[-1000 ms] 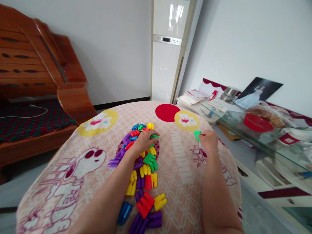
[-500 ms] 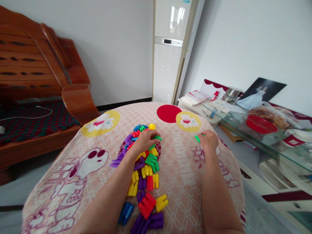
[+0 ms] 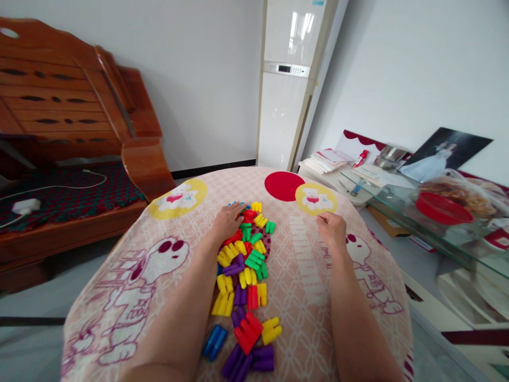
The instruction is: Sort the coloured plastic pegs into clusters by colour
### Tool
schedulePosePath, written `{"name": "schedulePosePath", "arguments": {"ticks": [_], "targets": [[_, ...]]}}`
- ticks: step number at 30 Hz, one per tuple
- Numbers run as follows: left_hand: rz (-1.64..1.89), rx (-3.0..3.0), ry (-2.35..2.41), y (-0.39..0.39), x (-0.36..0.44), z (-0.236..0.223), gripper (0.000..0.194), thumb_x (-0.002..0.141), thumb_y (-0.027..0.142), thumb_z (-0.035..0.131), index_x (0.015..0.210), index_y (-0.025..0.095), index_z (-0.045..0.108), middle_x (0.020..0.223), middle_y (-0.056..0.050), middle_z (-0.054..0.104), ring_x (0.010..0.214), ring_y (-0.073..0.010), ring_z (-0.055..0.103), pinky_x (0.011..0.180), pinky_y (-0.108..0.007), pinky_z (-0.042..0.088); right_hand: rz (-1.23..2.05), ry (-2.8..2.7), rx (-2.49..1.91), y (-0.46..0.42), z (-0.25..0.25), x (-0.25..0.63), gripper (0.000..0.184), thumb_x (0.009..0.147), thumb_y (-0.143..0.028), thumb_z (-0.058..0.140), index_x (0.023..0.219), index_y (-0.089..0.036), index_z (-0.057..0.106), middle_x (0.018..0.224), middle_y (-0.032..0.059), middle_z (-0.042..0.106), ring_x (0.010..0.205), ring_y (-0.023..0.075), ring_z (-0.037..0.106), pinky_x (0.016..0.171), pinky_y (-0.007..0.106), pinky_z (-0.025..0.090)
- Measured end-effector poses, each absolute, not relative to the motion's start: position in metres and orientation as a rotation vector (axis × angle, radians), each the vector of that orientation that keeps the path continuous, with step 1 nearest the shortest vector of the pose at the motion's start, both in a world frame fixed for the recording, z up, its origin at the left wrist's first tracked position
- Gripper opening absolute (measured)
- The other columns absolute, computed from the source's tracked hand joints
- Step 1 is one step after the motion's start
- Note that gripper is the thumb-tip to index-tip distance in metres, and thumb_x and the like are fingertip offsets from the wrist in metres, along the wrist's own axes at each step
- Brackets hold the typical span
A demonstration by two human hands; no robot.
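Note:
My left hand rests over the far left part of a heap of plastic building blocks, its fingers stretched out and spread. Blue blocks and a red block lie by its fingertips. Blocks under the palm are hidden. My right hand is closed in a pinch above the right side of the table, apart from the heap. Whatever lies inside its fingers is hidden. Between the hands, a green block sits at the heap's right edge. Yellow blocks, purple blocks and green blocks fill the middle.
The patterned cloth covers the round table. Nearer me lie a red block, a yellow block and a blue block. A glass-topped cabinet with a red bowl stands right; a wooden bench stands left.
My left hand has moved left and away across the heap, leaving a green block at its right edge. The green block seen in my right hand earlier no longer shows. The view has turned left.

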State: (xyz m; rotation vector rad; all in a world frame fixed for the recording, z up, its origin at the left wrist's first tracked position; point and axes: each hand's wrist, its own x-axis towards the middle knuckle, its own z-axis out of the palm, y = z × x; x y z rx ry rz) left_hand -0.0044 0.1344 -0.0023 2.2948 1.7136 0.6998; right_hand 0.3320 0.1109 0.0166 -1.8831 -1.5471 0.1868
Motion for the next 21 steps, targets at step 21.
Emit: {"name": "schedulePosePath", "arguments": {"ticks": [21], "targets": [[0.303, 2.412, 1.720, 0.117, 0.014, 0.016, 0.020, 0.071, 0.012, 0.061, 0.084, 0.019, 0.075, 0.091, -0.009, 0.072, 0.093, -0.0265, 0.066, 0.084, -0.035, 0.049, 0.584, -2.071, -1.435, 0.093, 0.008, 0.249, 0.024, 0.083, -0.021, 0.058, 0.097, -0.018, 0.077, 0.074, 0.0019, 0.070, 0.066, 0.0148, 0.059, 0.063, 0.024, 0.039]]}}
